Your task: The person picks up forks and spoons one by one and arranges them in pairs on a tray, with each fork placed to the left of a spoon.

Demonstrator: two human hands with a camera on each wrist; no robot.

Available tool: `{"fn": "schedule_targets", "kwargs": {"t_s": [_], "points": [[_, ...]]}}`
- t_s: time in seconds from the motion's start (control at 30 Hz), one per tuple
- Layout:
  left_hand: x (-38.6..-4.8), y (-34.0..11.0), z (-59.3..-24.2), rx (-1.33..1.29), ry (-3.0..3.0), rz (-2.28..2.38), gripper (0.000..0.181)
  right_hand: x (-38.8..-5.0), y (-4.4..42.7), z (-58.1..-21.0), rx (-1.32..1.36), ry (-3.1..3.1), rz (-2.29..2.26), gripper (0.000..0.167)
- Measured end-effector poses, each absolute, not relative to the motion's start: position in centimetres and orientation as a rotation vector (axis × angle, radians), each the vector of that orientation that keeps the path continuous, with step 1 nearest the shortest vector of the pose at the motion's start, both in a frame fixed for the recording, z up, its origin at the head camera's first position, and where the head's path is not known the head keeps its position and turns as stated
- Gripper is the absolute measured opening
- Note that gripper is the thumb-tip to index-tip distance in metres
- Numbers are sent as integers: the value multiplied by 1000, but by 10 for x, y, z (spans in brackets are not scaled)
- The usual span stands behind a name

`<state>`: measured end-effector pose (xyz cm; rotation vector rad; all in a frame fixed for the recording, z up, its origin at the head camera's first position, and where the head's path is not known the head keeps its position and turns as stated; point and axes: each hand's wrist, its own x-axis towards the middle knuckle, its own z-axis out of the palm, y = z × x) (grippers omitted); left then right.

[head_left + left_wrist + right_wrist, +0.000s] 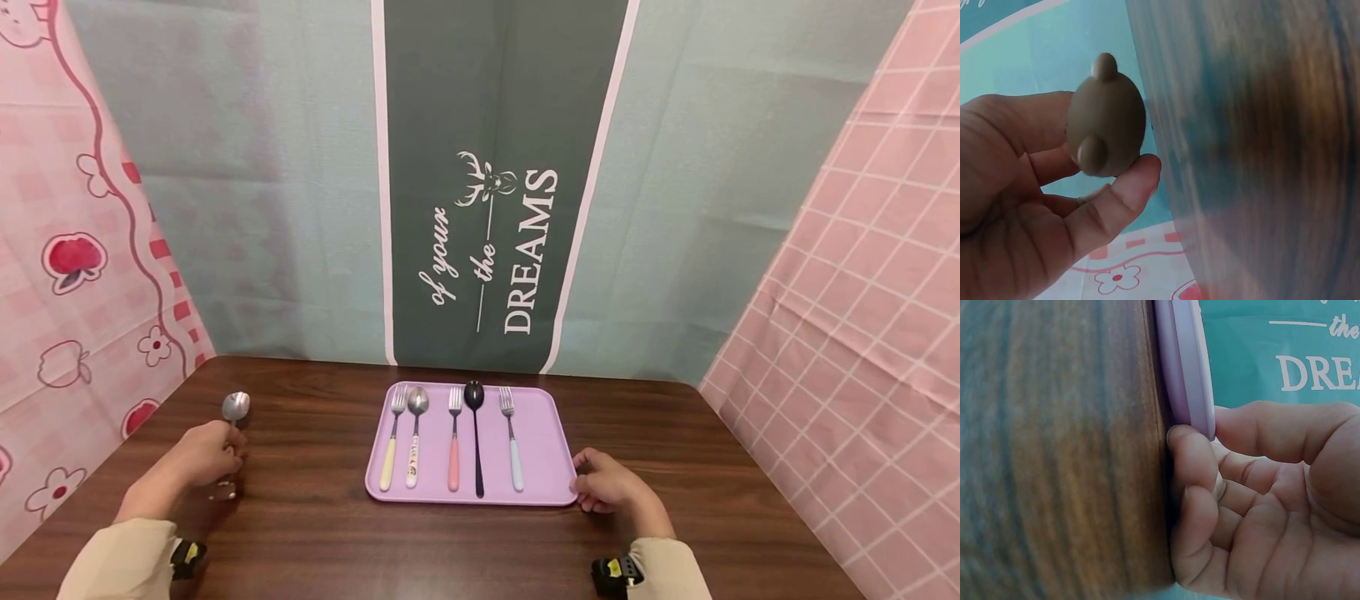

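Note:
My left hand (206, 454) holds a spoon (236, 406) with a silver bowl above the table's left side. In the left wrist view the fingers and thumb are around its handle, and a rounded brown handle end (1107, 122) with two small knobs faces the camera. My right hand (606, 481) pinches the near right corner of a lilac tray (543, 442), thumb on top of the rim and fingers beneath. On the tray lie a yellow-handled fork (387, 462), a spoon with a patterned white handle (412, 462), a coral-handled fork (453, 462), a long black spoon (477, 450) and a light-blue-handled fork (516, 462).
The tray sits on a dark wooden table (315, 533), near its middle. Behind it hangs a green and grey cloth (300, 208) with lettering. Pink printed cloths stand at the left (67, 333) and right (862, 333).

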<state>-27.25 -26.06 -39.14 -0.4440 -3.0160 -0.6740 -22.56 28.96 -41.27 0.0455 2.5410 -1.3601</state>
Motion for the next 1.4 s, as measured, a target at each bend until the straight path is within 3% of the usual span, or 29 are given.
{"fn": "schedule_targets", "kwargs": {"t_s": [0.07, 0.17, 0.37, 0.5, 1.4], "points": [[-272, -258, -392, -443, -3011, -680, 19, -225, 290, -413, 48, 2540, -1360, 28], [-271, -253, -394, -467, -2984, -680, 4, -226, 290, -413, 50, 2541, -1360, 28], [-271, -246, -395, -471, -2950, -665, 7, -225, 289, -413, 55, 2548, -1352, 28], [-271, -241, -395, -474, -2975, -690, 22, -225, 290, -413, 54, 2548, -1353, 28], [-271, -204, -393, -514, -2978, -841, 24, -226, 289, -412, 46, 2537, -1364, 28]]}}
